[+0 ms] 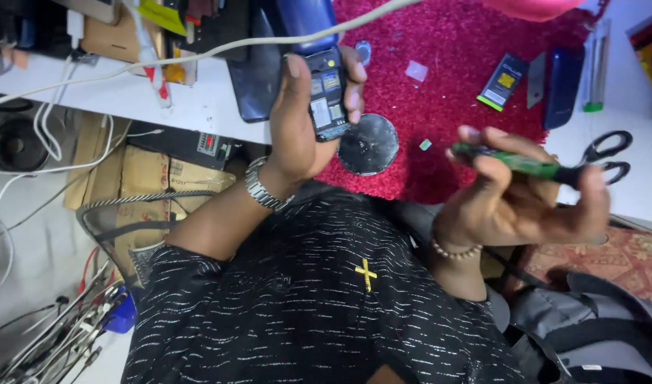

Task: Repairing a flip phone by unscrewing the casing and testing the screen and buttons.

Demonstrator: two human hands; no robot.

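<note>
Your left hand [304, 121] grips the opened phone [327, 92], matt dark plastic with small shiny metal contacts inside. Your right hand [525, 199] pinches a glossy green circuit board [514, 160]. Under them lies a rough, fuzzy red cloth mat [468, 64] with a dull metal disc [368, 144] on it. Your metal watch band [263, 186] glints, and the black-handled scissors [610, 156] look like smooth plastic.

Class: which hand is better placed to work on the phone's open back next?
Probably the right hand: it already pinches the green tool, free beside the phone. The left hand is wrapped around the phone, holding its open back up, so it is occupied.
</note>
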